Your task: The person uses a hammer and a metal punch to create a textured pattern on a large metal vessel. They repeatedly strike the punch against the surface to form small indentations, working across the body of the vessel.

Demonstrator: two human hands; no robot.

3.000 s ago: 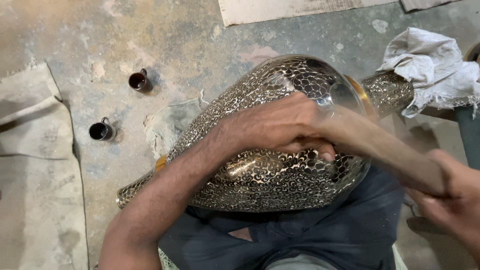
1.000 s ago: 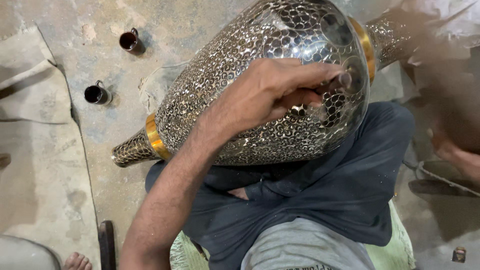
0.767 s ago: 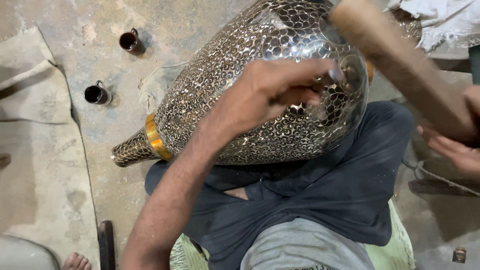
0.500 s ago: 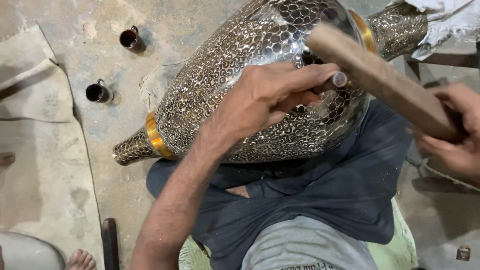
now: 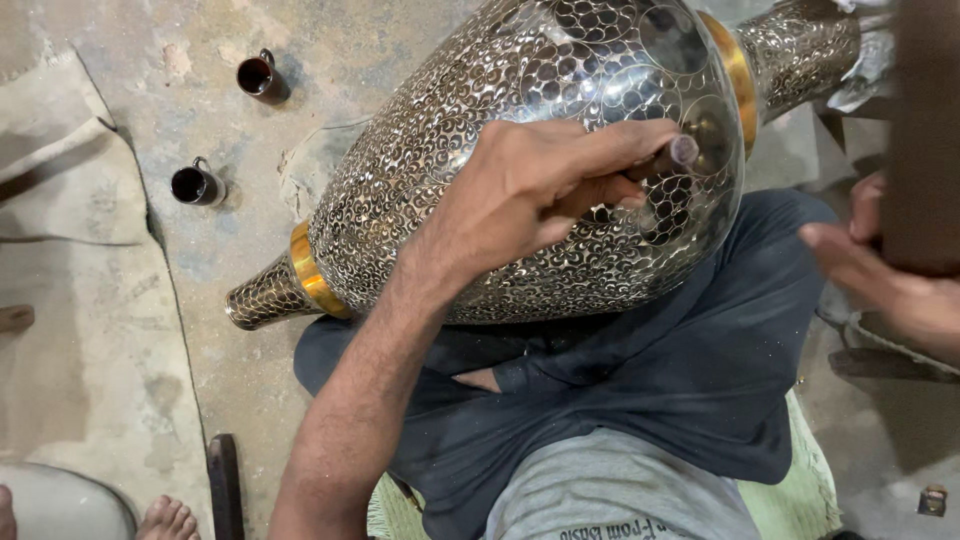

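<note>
The big engraved metal vase lies on its side across the seated person's lap, on dark cloth. Its long axis runs from the narrow foot at lower left, past a brass band, up to the neck at upper right, where a second brass band rings it.

The left hand is the nearer one: it rests directly on the vase's wide belly, fingers curled tight around a slim metal punch whose blunt head points toward the right hand. The tip is hidden under the fingers, so I cannot tell exactly where it meets the metal.

The right hand hangs off to the right, apart from the vase, fingers wrapped on the lower part of a dark wooden mallet that is raised and blurred at the frame edge.

2 small dark cups stand on the concrete floor, well left of the vase.
</note>
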